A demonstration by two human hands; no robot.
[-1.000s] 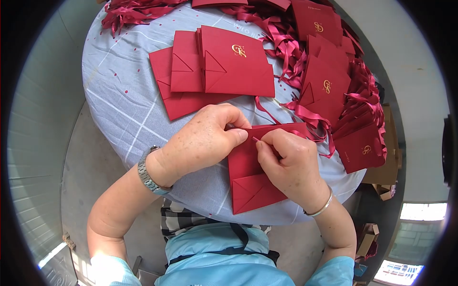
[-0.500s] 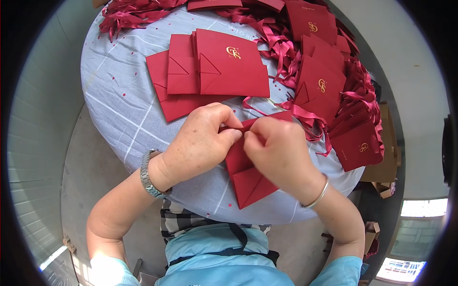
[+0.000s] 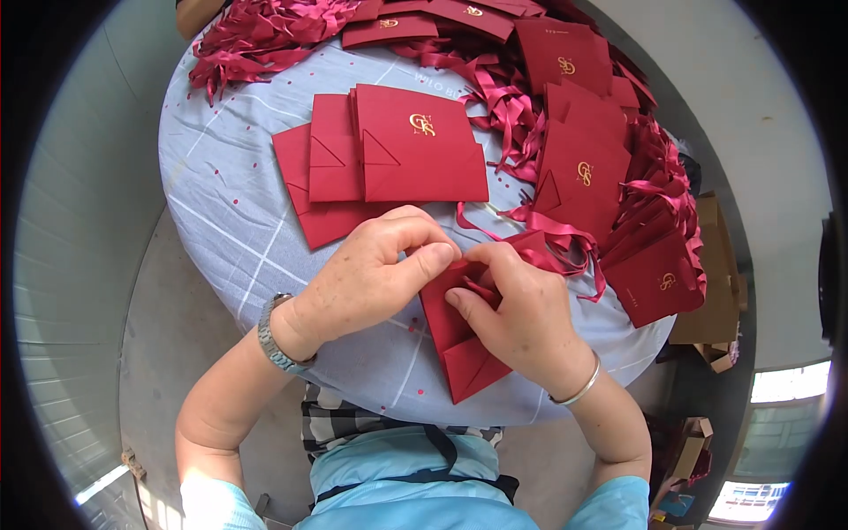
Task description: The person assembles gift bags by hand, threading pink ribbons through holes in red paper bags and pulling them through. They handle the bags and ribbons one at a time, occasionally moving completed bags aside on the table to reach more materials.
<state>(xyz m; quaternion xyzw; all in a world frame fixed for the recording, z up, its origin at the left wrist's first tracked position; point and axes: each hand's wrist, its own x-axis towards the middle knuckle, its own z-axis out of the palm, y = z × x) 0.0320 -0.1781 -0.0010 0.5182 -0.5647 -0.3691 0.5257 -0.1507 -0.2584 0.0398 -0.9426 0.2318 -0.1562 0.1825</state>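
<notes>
The left hand (image 3: 375,278) was at the far edge of a folded red bag (image 3: 473,367), its thumb and index finger brought together and clamped on that edge. The right hand (image 3: 530,314) was at the same bag, just beside the left; its thumb tip lay over the bag's face, apart from the index fingertip near the far edge. Whether its curled fingers gripped anything could not be told. The bag lay aslant at the near side of a round table covered by a pale blue cloth (image 3: 216,252), its folded base toward the person. A metal watch (image 3: 276,334) was worn on the left wrist and a silver bangle (image 3: 580,384) on the right. Beyond the left hand lay an overlapping stack of red bags (image 3: 424,150), the uppermost bearing a gold emblem. Loose red ribbons (image 3: 565,237) lay just past the bag in hand. Further bags (image 3: 583,168) with ribbons were heaped along the right side and far edge, and a ribbon bundle (image 3: 265,40) lay at the far left. A cardboard box (image 3: 714,265) stood beyond the table's right side.
</notes>
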